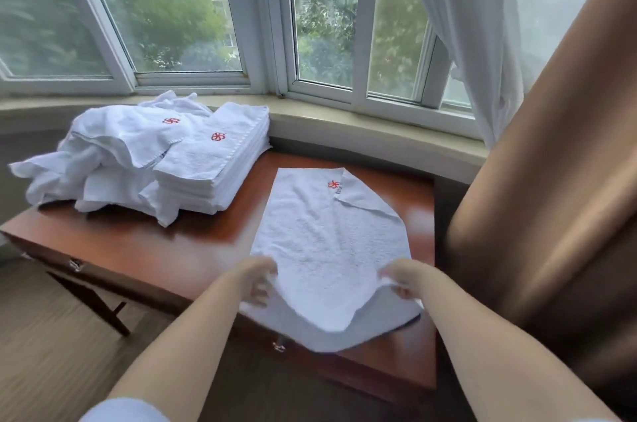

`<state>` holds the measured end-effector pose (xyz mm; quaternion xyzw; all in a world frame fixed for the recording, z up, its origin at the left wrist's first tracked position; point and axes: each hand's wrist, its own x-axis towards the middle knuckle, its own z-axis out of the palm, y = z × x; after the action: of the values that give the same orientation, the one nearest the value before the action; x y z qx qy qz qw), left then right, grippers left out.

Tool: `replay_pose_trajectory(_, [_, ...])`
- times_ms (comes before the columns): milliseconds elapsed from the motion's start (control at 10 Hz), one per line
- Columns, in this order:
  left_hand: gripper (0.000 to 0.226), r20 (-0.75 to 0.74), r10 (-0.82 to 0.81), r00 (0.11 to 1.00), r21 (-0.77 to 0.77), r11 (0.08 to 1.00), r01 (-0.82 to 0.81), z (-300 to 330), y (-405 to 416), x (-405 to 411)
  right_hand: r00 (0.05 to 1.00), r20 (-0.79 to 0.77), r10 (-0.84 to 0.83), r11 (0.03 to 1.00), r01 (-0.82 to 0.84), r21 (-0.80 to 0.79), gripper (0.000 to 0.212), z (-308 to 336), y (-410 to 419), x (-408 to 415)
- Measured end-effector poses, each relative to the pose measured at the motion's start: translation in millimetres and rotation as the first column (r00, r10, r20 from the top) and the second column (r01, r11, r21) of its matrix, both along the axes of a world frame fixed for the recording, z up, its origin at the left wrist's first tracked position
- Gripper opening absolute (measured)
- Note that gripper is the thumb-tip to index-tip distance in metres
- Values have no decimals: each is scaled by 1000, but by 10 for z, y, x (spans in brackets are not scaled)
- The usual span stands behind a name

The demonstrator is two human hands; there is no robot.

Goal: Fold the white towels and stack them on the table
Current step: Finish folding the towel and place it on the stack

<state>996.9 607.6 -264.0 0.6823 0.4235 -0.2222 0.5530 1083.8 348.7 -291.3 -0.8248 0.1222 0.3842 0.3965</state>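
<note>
Head cam: your left hand [259, 278] and right hand [401, 280] each pinch a near corner of the white towel [327, 235], which stretches away from them across the table [165, 249]. It looks soft, light and floppy, so hold the corners. The folded stack [215, 163] sits beyond your left hand.

Fingertips of left hand [259, 280] and right hand [400, 280] tucked under towel [327, 249], hidden. Near desk [144, 249] edge between the fingers covered by draped towel. Far left of the fingers, loose pile [100, 159] count indeterminable. Stack [213, 163] layers beside it too fine to count. Both forearms cut off at bottom edge.
</note>
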Motion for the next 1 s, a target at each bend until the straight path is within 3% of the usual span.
replay_pose_trajectory(100, [23,516,511,687,-572,803,-167,569,286,621,620,549,-560,823,336,459,43,646,261,640])
replay_pose_trajectory(200, [28,551,698,457,-581,714,-390,835,508,961,257,767,-587,803,301,514,32,996,238,916])
replay_pose_trajectory(300, [27,422,519,744,-137,847,-513,443,505,857,686,713,-145,982,187,20,20,481,-20,819])
replay_pose_trajectory(400, [20,-33,144,989,133,981,-139,-169,354,389,859,-6,512,705,-424,-569,29,-82,-314,273])
replay_pose_trajectory(500, [11,-332,50,942,51,998,-35,-590,350,27,810,-493,317,758,-529,-382,30,-405,-553,29])
replay_pose_trajectory(600, [13,-468,-69,881,89,988,124,-677,383,-55,839,-481,255,799,-463,-383,22,-465,-573,23])
replay_pose_trajectory(700, [59,-358,-114,927,227,952,205,-713,461,59,988,-50,143,905,-151,-398,16,-602,-505,169])
replay_pose_trajectory(800, [47,-146,-46,988,449,887,107,-751,579,293,989,146,15,934,39,-356,11,-704,-390,300])
replay_pose_trajectory(900, [36,-31,-35,999,412,910,44,-738,617,563,978,186,-93,945,146,-292,15,-782,-315,426])
replay_pose_trajectory(1000, [31,15,36,999,219,975,-38,-789,655,896,943,257,-212,929,276,-247,22,-907,-261,681])
